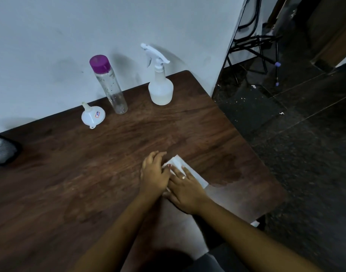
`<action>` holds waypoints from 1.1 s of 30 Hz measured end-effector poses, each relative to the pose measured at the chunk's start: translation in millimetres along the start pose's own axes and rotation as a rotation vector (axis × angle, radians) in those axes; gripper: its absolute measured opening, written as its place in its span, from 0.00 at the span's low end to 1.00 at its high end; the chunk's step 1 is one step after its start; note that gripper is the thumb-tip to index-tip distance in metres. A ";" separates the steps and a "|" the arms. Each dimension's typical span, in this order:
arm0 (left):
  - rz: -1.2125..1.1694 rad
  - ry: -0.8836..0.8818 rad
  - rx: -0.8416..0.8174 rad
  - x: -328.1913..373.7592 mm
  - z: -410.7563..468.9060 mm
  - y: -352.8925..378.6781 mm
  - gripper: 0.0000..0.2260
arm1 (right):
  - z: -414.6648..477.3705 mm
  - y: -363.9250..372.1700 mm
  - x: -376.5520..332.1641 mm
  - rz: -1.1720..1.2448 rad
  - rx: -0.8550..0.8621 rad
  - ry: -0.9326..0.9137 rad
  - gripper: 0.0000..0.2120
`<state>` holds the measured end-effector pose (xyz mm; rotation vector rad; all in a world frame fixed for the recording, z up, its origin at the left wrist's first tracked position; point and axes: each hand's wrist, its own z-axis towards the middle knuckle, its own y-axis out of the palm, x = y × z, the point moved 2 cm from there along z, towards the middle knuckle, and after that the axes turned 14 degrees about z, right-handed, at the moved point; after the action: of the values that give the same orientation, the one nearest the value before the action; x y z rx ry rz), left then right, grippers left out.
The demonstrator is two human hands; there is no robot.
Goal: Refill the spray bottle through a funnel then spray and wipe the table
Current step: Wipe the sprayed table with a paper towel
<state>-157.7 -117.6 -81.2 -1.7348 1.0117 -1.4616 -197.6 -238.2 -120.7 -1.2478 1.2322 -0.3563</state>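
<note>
View from above of a dark wooden bench (74, 173) set against a pale wall (50, 46). Near the front edge, two bare hands lie side by side on a white cloth (180, 163). The left hand (154, 171) lies flat, fingers loosely together, covering the cloth's left part. The right hand (184, 190) is also flat, fingers spread and pressing down on the cloth, with a ring on one finger. Neither hand is closed around anything; both simply rest palm-down on the cloth, touching each other. A lighter, shiny patch of benchtop lies just to the right of the hands. At the back of the bench, near the wall, stand three things well apart from the hands: a white spray bottle (160, 83) upright, with its trigger head on; to its left a tall clear bottle (109, 85) with a purple cap; and further left a small white funnel (92, 115) sitting mouth-down, spout pointing up. A dark mesh object (3, 150) shows at the left edge. To the right of the bench is a dark floor (295, 134).
</note>
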 end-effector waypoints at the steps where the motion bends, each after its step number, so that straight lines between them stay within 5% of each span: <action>1: 0.003 -0.001 -0.009 -1.5 0.0 0.8 0.19 | -10.2 3.2 5.7 -0.031 -0.020 -0.021 0.27; 4: 0.015 0.019 -0.017 -4.9 -0.4 3.4 0.19 | -35.3 -5.1 33.9 -0.057 0.008 0.033 0.29; 9: 0.041 0.022 -0.067 -10.3 -2.1 4.8 0.18 | -37.0 -48.1 93.6 -0.039 0.175 0.389 0.39; 14: 0.062 0.021 -0.069 -17.0 2.7 1.9 0.19 | 14.2 -62.8 100.8 0.033 0.297 0.608 0.29; 20: 0.049 0.012 0.018 -26.3 11.9 -10.1 0.19 | 79.6 -35.9 23.3 0.030 0.097 0.316 0.30; 27: 0.003 -0.007 0.019 -32.9 16.2 -7.8 0.19 | 19.7 9.3 -23.2 0.015 -0.012 -0.112 0.27; 33: 0.020 0.027 -0.002 -29.6 17.0 1.9 0.19 | -37.9 -14.4 41.2 -0.124 0.064 0.089 0.25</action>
<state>-143.7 -92.9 -100.2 -1.7063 1.0423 -1.4757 -208.4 -294.8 -122.9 -1.2675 1.2123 -0.5429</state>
